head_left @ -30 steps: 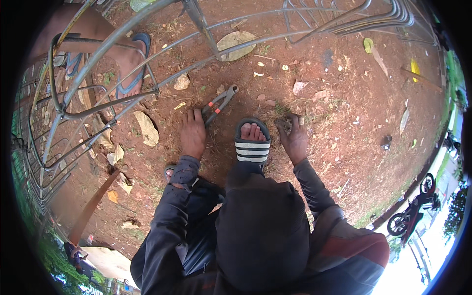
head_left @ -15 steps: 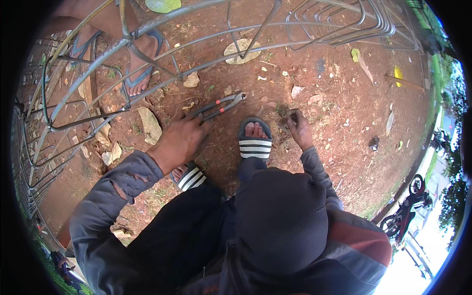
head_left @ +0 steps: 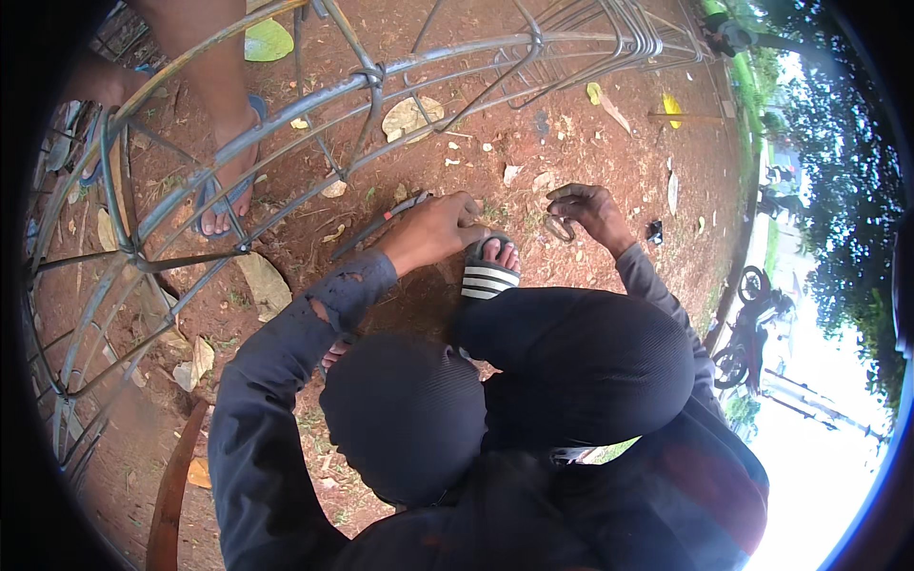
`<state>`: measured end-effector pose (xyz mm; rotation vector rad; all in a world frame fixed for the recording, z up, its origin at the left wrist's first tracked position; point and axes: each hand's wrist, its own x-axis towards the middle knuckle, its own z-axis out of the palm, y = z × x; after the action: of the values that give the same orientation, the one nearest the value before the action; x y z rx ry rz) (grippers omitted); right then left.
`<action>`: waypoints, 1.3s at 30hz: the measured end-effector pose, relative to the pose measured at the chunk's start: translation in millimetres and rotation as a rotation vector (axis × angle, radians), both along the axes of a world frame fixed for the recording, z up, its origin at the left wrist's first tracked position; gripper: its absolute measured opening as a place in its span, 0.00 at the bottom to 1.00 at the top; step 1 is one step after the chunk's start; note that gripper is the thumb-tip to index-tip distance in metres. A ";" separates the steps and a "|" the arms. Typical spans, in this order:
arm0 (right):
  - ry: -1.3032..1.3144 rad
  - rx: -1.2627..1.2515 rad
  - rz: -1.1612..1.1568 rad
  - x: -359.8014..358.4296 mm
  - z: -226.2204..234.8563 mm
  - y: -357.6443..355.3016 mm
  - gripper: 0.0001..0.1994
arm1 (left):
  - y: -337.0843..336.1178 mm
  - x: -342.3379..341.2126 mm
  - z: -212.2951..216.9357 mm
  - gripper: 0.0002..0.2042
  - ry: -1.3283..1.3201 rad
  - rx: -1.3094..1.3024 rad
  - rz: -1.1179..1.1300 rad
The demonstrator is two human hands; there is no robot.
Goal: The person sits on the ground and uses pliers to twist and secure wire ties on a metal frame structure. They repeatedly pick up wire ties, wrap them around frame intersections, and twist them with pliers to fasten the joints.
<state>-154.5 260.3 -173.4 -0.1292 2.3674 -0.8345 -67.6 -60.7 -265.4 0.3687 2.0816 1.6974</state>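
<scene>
My left hand [head_left: 433,231] hovers over the dirt just ahead of my sandalled foot [head_left: 493,266]. Its thumb and forefinger are apart, with nothing visible between them. Pincers [head_left: 367,228] with dark handles and an orange band lie beside and partly behind this hand, which hides part of them. To the right of the foot, my right hand [head_left: 598,217] is low over the ground with bent fingers. At its fingertips is a small brownish loop [head_left: 560,228] that looks like wire.
A long cage of bent steel rods [head_left: 371,76] arches across the far side and down the left. Behind it stands another person's bare leg and sandalled foot [head_left: 224,195]. Dry leaves [head_left: 411,119] litter the red dirt. A motorbike [head_left: 747,333] is parked at the right.
My left hand has moved right and off the pincer handles, now covering part of the pincers. My right hand has shifted slightly, and a loop shows at its fingers. The view has turned.
</scene>
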 end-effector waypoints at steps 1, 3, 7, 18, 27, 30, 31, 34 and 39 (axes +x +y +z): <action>-0.064 -0.070 -0.043 -7.0 27.7 -37.4 0.13 | 6.2 -10.0 3.2 0.24 -0.022 0.090 0.061; -0.105 -0.134 -0.038 -14.3 50.8 -72.2 0.12 | 24.7 -24.1 24.4 0.26 -0.116 0.304 0.137; -0.062 -0.254 0.115 -32.0 51.7 -111.6 0.12 | 26.2 -49.2 55.3 0.23 -0.300 0.454 0.128; -0.451 -0.804 -0.408 -82.0 -47.8 -74.4 0.10 | 8.6 -25.1 -0.7 0.16 -0.637 0.891 0.938; -0.678 -0.834 -0.339 -99.2 -98.9 -66.4 0.11 | 77.3 -33.6 30.4 0.20 -0.069 -0.132 0.671; -0.767 -0.851 -0.320 -98.6 -108.1 -72.6 0.11 | 90.7 -34.7 50.3 0.18 -0.276 -0.039 0.739; -0.788 -0.847 -0.318 -99.1 -110.3 -74.4 0.12 | 90.3 -36.9 53.9 0.17 -0.315 -0.057 0.755; -0.817 -0.939 -0.263 -97.7 -91.4 -83.7 0.15 | 93.8 -32.3 53.4 0.14 -0.399 -0.146 0.788; -0.710 -0.818 -0.142 -86.6 -78.4 -86.0 0.12 | 107.7 -10.1 46.0 0.14 -0.591 0.086 0.861</action>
<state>-241.1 174.3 -251.8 0.0126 1.2957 -1.5676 -77.7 47.0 -219.5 -1.0316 1.7879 1.9814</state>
